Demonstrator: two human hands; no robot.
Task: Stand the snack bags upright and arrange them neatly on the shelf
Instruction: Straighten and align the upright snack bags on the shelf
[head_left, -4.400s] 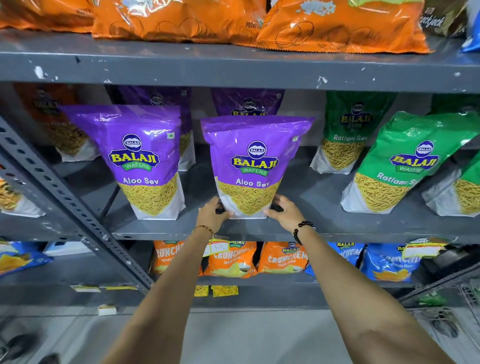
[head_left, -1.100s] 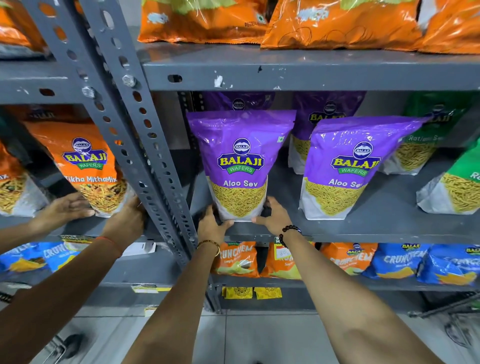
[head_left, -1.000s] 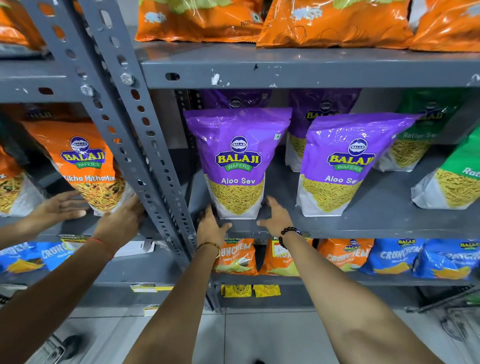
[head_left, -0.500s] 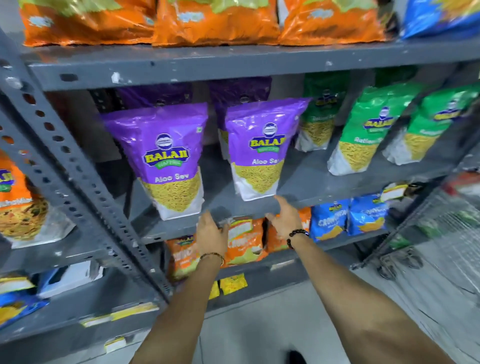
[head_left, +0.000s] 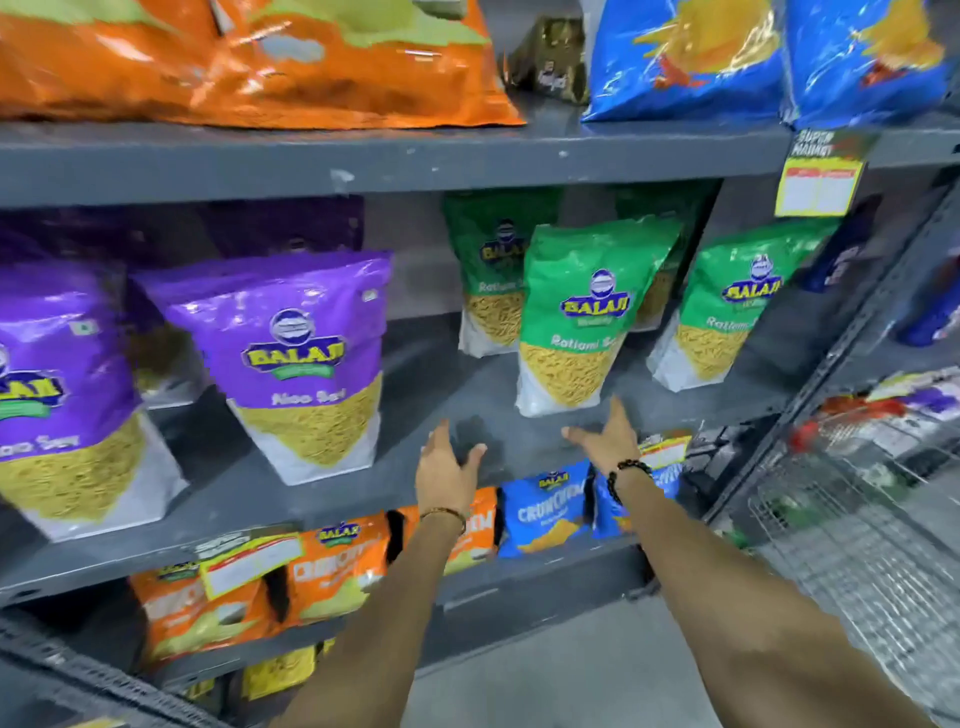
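On the grey middle shelf (head_left: 457, 395) two purple Aloo Sev bags stand upright, one (head_left: 296, 358) at centre left and one (head_left: 57, 400) at the far left. A green Ratlami Sev bag (head_left: 587, 317) stands leaning a little to the left, with another green bag (head_left: 727, 306) to its right and one (head_left: 491, 270) behind. My left hand (head_left: 447, 467) and my right hand (head_left: 605, 436) are both open, fingers spread, just below and in front of the leaning green bag. Neither hand touches a bag.
Orange bags (head_left: 249, 57) and blue bags (head_left: 691, 52) lie on the shelf above. Small orange packs (head_left: 332, 566) and blue packs (head_left: 545, 509) fill the shelf below. A yellow price tag (head_left: 821, 176) hangs at the upper right. A wire shopping trolley (head_left: 857, 519) stands at the right.
Both hands have let go of the purple bag and moved right, now open beneath the green bag. The view has swung right, and the other person's hands are out of sight.
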